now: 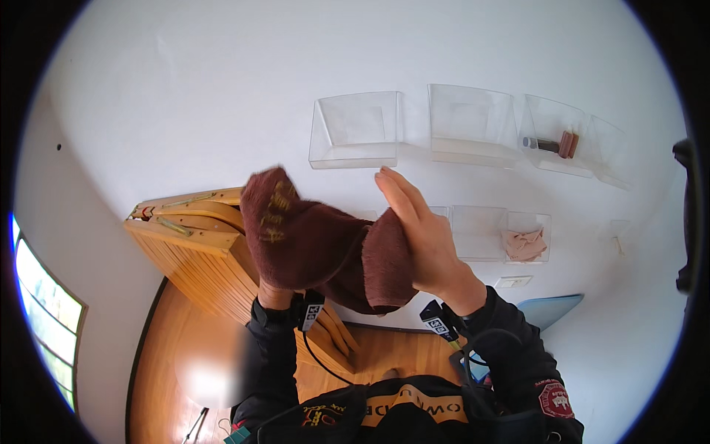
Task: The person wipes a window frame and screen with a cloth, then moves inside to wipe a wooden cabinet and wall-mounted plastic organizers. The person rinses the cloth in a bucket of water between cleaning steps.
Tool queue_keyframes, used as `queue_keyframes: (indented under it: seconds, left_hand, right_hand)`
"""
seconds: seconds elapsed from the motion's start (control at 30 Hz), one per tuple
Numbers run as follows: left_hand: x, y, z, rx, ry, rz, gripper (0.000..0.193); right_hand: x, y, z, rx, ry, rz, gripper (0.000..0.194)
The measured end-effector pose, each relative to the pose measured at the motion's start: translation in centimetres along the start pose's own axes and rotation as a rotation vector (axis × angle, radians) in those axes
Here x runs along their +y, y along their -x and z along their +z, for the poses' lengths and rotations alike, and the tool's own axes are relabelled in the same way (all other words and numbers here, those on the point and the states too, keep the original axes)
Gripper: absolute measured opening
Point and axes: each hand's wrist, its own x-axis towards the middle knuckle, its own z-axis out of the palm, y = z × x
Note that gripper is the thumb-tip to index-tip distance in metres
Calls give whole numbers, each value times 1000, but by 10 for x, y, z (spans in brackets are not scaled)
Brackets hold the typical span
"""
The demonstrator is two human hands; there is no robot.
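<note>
A dark brown cloth (316,244), likely a towel, with yellowish lettering, hangs bunched before me between both hands. My left hand (273,294) is mostly hidden under the cloth, with only its wrist side in view; the fingers cannot be seen. My right hand (432,244) lies against the cloth's right end, fingers extended upward and its thumb side hidden; whether it grips the fabric is not plain. Both wrists wear black straps with small printed markers.
Clear plastic bins (355,161) are mounted on the white wall. One bin holds brown bottles (566,144) and a dark tube; a lower one holds pink cloth (526,245). A folded slatted wooden piece (194,261) leans at left. A wall switch (513,282) and light-blue panel (549,311) are at right.
</note>
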Motion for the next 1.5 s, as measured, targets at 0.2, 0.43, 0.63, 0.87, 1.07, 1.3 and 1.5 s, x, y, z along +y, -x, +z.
queue_keyframes:
  seconds: [0.2,0.43,0.63,0.87,1.07,1.3,1.5]
  left_hand:
    - [25,-77,32,-515,-326,357,30]
    - [39,-114,68,-811,-703,716,20]
    - [70,-109,73,-979,-946,550,20]
    - [39,-109,63,-845,-51,327,39]
    - [43,-125,78,-1063,-367,431,30]
    - [63,-120,72,-1130,-1026,571,10]
    - [57,-113,72,-964,-953,757,11]
  right_hand:
    - [3,7,-10,125,-69,51,71]
    - [14,-11,-16,98,0,49,70]
    - [19,-20,-16,30,70,84,72]
    - [21,-18,-4,94,122,-17,75]
    - [19,-18,1,95,222,27,76]
    - [8,-19,-8,5,398,126,77]
    - [6,-22,-8,-15,479,91,75]
